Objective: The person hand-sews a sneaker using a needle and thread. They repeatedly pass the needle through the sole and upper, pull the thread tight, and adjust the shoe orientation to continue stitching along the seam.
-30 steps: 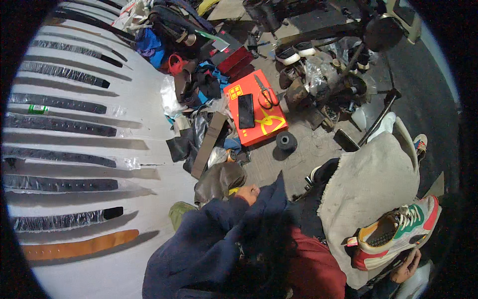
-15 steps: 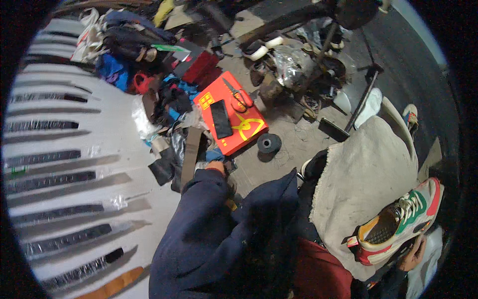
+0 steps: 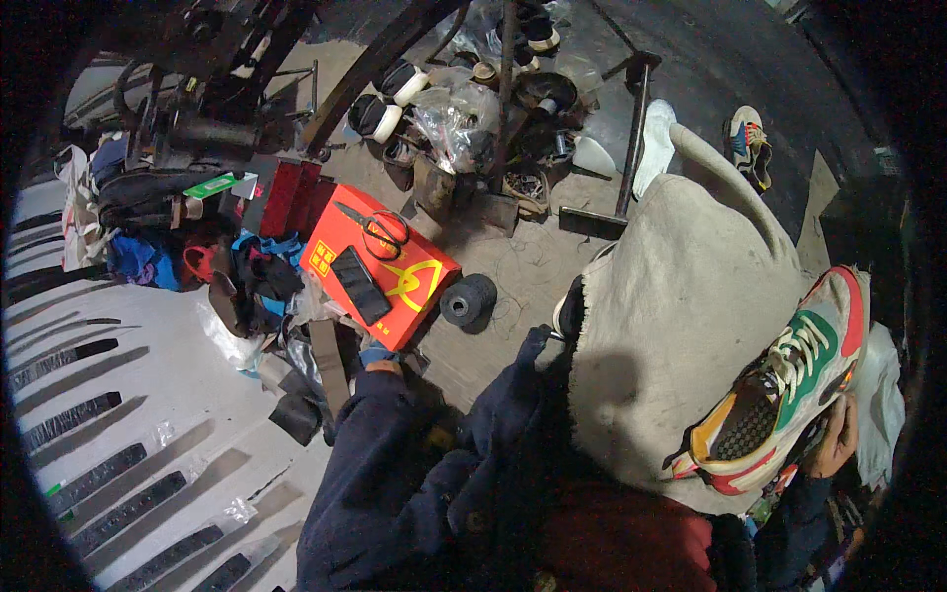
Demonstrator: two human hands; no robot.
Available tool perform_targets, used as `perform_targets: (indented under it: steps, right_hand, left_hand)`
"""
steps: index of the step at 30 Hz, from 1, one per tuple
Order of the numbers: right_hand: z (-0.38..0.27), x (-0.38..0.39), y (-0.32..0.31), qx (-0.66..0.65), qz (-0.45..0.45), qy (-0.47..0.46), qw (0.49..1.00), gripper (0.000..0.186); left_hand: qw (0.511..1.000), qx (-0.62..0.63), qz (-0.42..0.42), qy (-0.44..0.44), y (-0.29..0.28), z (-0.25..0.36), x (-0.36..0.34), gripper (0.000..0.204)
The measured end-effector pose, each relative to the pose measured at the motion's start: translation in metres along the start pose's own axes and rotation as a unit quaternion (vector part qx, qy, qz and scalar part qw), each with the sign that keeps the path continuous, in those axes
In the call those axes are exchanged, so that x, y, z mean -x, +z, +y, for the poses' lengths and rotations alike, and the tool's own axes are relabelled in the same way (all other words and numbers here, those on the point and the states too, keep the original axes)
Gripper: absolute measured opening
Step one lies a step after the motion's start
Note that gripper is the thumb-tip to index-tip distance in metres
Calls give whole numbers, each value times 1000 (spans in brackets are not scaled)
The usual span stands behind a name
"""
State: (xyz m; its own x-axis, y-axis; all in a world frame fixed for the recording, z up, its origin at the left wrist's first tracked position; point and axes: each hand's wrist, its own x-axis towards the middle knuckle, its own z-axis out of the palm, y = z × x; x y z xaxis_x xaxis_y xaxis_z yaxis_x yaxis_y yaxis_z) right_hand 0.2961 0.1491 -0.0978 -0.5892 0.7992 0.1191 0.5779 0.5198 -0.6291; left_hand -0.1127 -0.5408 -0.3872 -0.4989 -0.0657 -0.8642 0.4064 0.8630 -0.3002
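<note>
A sneaker (image 3: 784, 380) in beige, green, red and yellow with pale laces lies tilted over my right thigh. My right hand (image 3: 838, 439) grips it from its right side, fingers partly behind the sole. My left arm stretches forward to a pile of scraps, and my left hand (image 3: 385, 366) is beside the near corner of a red-orange box (image 3: 419, 259), next to a blue scrap (image 3: 375, 350). Its fingers are hidden. On the box lie a black phone (image 3: 361, 286) and black-handled scissors (image 3: 373, 231). A dark thread spool (image 3: 468, 301) stands right of the box.
A beige cloth (image 3: 681, 326) covers my right leg. Long dark-handled blades (image 3: 109, 474) lie in a row on the white surface at left. Bags and fabric (image 3: 148, 217) are heaped beyond. Ahead stands a metal frame (image 3: 636, 138) near shoes and plastic bags (image 3: 459, 128).
The view has swung right, so the box and scraps sit further left in the picture. My left hand has sunk deeper beside the box corner. My right hand still holds the sneaker.
</note>
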Motion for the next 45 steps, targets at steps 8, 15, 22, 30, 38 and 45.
perform_targets:
  steps: [8, 15, 22, 30, 38, 45]
  right_hand:
    - [-28, -10, 13, -59, -41, 30, 997, 26]
    - [-24, -1, 11, -43, -9, 9, 999, 25]
    - [11, 11, -9, -2, 12, 50, 999, 36]
    - [-2, -4, 9, -43, 58, 36, 997, 34]
    - [33, -4, -7, -20, -24, -67, 997, 36]
    - [54, -8, -6, -67, -28, 3, 997, 38]
  left_hand:
    - [1000, -16, 25, 9, -10, -8, 3, 22]
    - [999, -33, 7, 15, -12, -14, -1, 21]
    - [998, -45, -14, 41, 18, -28, -20, 20]
    - [968, -140, 185, 100, 0, -16, 33, 19]
    - [967, 31, 248, 49, -3, -19, 75, 49]
    - [821, 407, 401, -1, 19, -35, 81, 29]
